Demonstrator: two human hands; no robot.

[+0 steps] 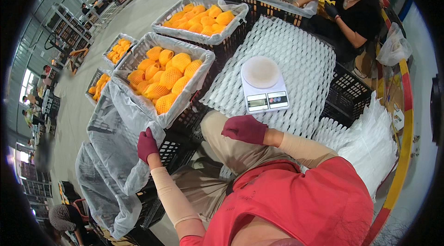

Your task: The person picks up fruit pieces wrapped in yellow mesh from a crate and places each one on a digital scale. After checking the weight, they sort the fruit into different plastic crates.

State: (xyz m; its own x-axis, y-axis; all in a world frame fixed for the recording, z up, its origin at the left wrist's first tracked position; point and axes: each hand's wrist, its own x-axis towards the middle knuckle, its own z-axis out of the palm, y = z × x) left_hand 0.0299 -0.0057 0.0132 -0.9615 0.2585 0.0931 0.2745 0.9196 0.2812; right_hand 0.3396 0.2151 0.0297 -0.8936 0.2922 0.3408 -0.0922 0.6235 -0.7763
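Observation:
My left hand (147,145), in a dark red glove, grips the edge of a translucent plastic liner (121,135) draped over a black crate. My right hand (244,129), gloved alike, is curled above my knee, below the scale; whether it holds anything cannot be told. A white digital kitchen scale (265,83) with a round, bare weighing plate lies on white foam netting (298,48). Beyond my left hand, a lined crate (211,59) holds fruits in orange foam net sleeves (170,77). Another lined crate (236,32) of sleeved fruits stands behind it.
Smaller crates of sleeved fruits (121,47) stand at the left. Across from me, two people handle things around a lined crate (277,3). White foam nets (371,145) are heaped at my right beside a yellow and red rail (409,135). A black crate (347,90) stands under the netting.

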